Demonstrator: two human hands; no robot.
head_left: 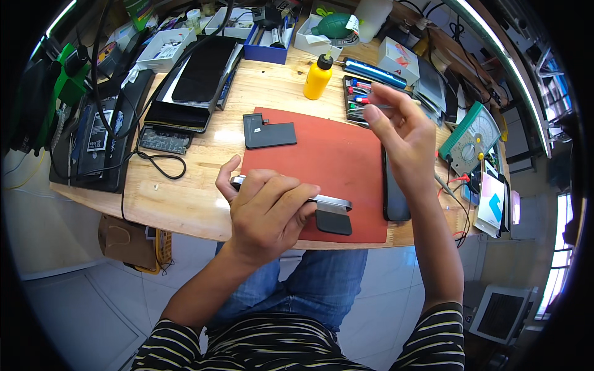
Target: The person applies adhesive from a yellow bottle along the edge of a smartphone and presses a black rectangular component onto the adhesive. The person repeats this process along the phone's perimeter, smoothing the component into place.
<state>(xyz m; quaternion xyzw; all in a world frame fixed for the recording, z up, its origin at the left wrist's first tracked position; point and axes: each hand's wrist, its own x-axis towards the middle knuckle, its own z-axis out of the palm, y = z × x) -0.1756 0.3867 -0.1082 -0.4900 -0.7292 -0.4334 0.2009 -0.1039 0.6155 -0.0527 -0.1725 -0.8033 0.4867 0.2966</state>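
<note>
My left hand point(266, 210) is wrapped round a phone point(333, 202), tilted so that mostly its silver edge shows. Its face is hidden behind my fingers. Just under the phone's right end is a small black rectangular piece point(334, 222) over the red mat point(340, 148); whether it touches the phone I cannot tell. An L-shaped black phone battery point(271, 132) lies on the mat's far left part. My right hand point(405, 133) is raised over the mat's right edge, fingers apart and nothing visible in them. Below it, a dark phone point(396, 191) lies along that edge.
A yellow bottle point(316, 79) stands behind the mat. Beyond my right hand are a tray of screwdrivers point(354, 99), a blue cylindrical tool point(375, 72) and a green multimeter point(471, 139). Stacked devices point(201, 77) and a loose black cable point(167, 166) occupy the left.
</note>
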